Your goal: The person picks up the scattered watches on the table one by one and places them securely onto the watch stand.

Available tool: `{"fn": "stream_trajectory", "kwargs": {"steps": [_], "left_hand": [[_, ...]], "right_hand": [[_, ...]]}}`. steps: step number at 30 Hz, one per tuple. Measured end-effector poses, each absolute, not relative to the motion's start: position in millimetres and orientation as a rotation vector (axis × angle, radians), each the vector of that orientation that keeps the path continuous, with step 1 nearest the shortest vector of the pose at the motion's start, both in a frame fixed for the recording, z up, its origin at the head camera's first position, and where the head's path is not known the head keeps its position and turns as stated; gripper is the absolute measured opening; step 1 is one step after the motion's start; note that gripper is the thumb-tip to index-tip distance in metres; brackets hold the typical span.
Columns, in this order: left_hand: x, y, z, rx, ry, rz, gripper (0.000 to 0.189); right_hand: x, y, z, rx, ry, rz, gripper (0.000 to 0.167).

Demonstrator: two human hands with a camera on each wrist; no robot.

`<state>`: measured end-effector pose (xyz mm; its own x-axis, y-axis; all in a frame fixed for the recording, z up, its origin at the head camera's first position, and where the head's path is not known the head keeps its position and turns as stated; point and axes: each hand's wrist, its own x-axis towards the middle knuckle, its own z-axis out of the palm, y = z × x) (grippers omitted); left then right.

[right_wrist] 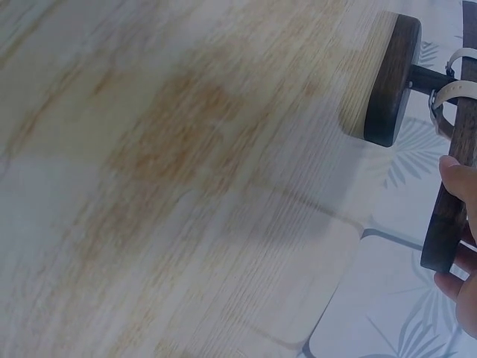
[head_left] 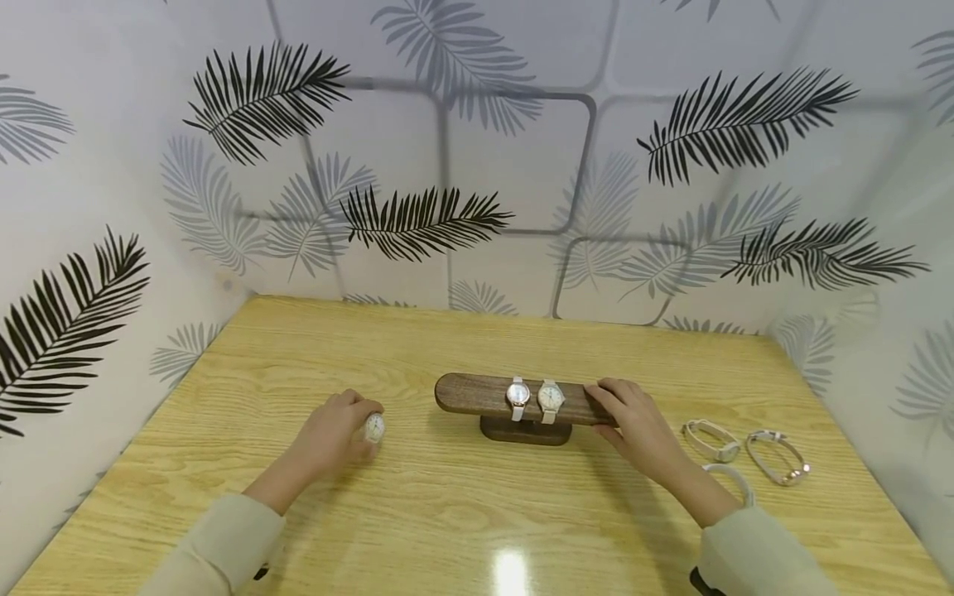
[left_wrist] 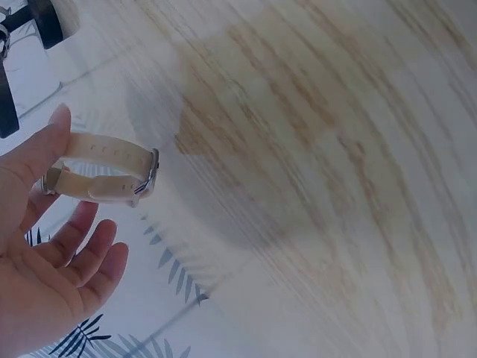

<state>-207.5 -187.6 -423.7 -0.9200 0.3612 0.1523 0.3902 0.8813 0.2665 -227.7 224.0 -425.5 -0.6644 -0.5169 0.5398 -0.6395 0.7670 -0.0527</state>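
My left hand (head_left: 331, 439) pinches a watch (head_left: 375, 427) by its pale strap, left of the wooden watch stand (head_left: 473, 396) and above the table. In the left wrist view the watch's cream strap (left_wrist: 108, 149) is buckled into a loop between thumb and fingers; the other fingers curl loosely. My right hand (head_left: 641, 426) grips the right end of the stand's bar, thumb in front and fingers over the top. Around the bar's middle sit a white-strapped watch (head_left: 517, 393) and a cream-strapped watch (head_left: 551, 398), side by side. The right wrist view shows the stand's dark base (right_wrist: 393, 82).
To the right of the right hand lie a cream watch (head_left: 711, 440) and a bracelet-like watch (head_left: 778, 458) on the wooden table (head_left: 417, 530). A white strap loop (head_left: 734, 480) is partly hidden by the right forearm. A leaf-patterned wall (head_left: 507, 273) stands behind the table.
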Motion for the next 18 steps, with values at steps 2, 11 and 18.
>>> {"fn": "stream_trajectory", "kwargs": {"steps": [2,11,18], "left_hand": [[-208,-185,-423,-0.558,-2.945,-0.52,0.05],[-214,-174,-419,-0.474,-2.951,-0.745,0.052],[-221,-162,-417,-0.498,-2.923,-0.938,0.054]], "right_hand": [[-227,224,-425,0.867,-2.457,0.323,0.058],[-227,225,-425,0.864,-2.468,0.315,0.057],[-227,225,-425,0.87,-2.469,0.324,0.058]]}}
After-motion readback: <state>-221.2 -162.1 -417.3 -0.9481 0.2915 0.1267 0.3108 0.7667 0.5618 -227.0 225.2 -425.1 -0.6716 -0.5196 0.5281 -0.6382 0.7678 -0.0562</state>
